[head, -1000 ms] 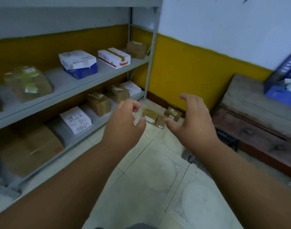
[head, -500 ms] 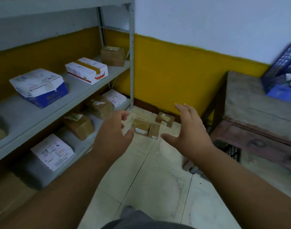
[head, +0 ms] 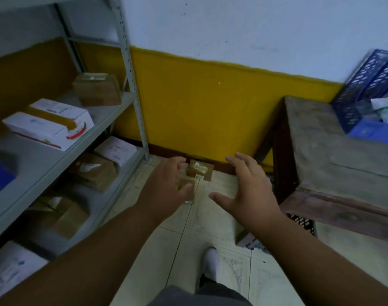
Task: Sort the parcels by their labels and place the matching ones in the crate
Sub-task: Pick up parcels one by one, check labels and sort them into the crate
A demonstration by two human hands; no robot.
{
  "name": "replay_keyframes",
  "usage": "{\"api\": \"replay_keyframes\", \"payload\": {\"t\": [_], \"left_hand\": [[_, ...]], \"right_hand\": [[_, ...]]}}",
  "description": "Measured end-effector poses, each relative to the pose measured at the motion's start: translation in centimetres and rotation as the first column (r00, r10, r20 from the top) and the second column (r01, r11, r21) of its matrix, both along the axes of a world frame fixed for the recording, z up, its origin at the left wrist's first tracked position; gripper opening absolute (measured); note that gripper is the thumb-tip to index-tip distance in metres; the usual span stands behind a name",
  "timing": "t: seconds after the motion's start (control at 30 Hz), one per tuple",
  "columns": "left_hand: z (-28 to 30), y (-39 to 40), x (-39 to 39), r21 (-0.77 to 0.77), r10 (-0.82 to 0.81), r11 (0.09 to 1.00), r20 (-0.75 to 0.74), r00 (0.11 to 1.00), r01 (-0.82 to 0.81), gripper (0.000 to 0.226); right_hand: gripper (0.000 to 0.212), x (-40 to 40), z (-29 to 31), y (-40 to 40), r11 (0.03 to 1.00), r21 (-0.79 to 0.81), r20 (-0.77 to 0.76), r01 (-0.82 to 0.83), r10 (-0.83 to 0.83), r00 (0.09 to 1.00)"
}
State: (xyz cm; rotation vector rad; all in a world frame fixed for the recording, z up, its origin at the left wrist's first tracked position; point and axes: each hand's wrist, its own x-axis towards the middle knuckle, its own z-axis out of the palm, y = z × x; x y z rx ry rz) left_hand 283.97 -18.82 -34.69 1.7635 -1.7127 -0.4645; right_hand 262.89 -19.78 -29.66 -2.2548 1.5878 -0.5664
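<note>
Low in the centre of the frame, at the foot of the yellow wall, two small brown parcels lie on the tiled floor: the far parcel (head: pixel 200 170) sits against the skirting with a shiny taped patch on top, and the near parcel (head: pixel 187 188) lies just in front of it, half hidden by the person's left hand (head: pixel 164 184). That hand hangs over the near one with fingers loosely curled and thumb spread, holding nothing that I can see. The right hand (head: pixel 248 195) is just right of centre, fingers straight and splayed, also empty.

These look like light, stiff cardboard cartons, small enough for one hand each. The tape should be slick, so I would take them by opposite side faces rather than pinch the top. Their labels are too blurred to read from here.

The blue crate (head: pixel 365 89) stands at the right edge of the frame on a worn wooden table (head: pixel 325 151), well apart from the parcels. More boxes fill the grey shelving (head: pixel 131 85) at left.
</note>
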Motion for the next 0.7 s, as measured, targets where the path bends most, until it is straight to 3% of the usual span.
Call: {"api": "replay_keyframes", "payload": {"t": [0.2, 0.37, 0.47, 0.57, 0.7], "left_hand": [[-4.7, -11.0, 4.2, 0.06, 0.075, 0.995, 0.09, 0.993, -0.081, 0.071], [-12.7, -19.7, 9.7, 0.147, 0.035, 0.986, 0.27, 0.962, -0.077, 0.073], [-18.7, -25.4, 11.5, 0.15, -0.011, 0.988, 0.292, 0.956, -0.035, 0.072], [-26.4, -30.5, 13.6, 0.182, -0.056, 0.983, 0.317, 0.947, -0.002, 0.07], [-36.7, -34.2, 16.4, 0.334, -0.154, 0.941, 0.299, 0.942, 0.048, 0.075]], "right_hand": [[0.085, 4.7, -6.2, -14.9, 0.988, 0.058, -0.024, -0.145, 0.147, 0.989], [0.082, 11.4, -16.3, -25.2, 0.988, 0.134, -0.014, -0.083, 0.085, 0.996], [0.088, 15.3, -23.9, -29.8, 0.979, 0.174, 0.02, -0.107, 0.105, 0.994], [0.093, 18.9, -32.1, -34.1, 0.966, 0.218, -0.063, -0.136, 0.154, 0.986], [0.098, 21.3, -41.7, -37.6, 0.936, 0.344, -0.186, -0.077, 0.149, 0.971]]}}
